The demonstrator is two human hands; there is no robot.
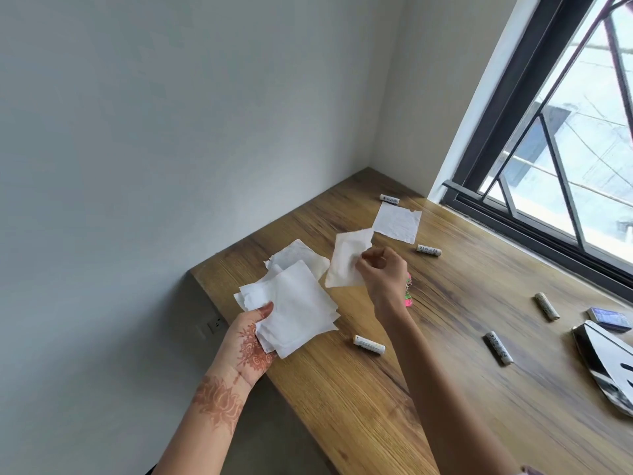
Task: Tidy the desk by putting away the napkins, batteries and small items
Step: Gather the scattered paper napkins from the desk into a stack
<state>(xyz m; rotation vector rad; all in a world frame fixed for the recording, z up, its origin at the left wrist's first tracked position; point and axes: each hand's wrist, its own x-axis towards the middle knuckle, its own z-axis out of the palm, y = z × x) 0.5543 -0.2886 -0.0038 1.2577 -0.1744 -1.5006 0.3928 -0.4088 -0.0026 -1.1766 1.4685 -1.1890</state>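
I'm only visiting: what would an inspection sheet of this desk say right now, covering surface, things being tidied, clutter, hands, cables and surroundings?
Surface: wooden desk, grain visible.
Job's things: napkin stack held up; single napkin lifted; flat napkin lying near the window; five batteries scattered; pink-green trinket behind the right wrist; blue box.
Clutter: shiny folded sheet at the right edge.
Hands: left hand holds the stack; right hand pinches the single napkin.
Cables: nothing seen.
Surroundings: grey wall, wall socket, dark-framed window.
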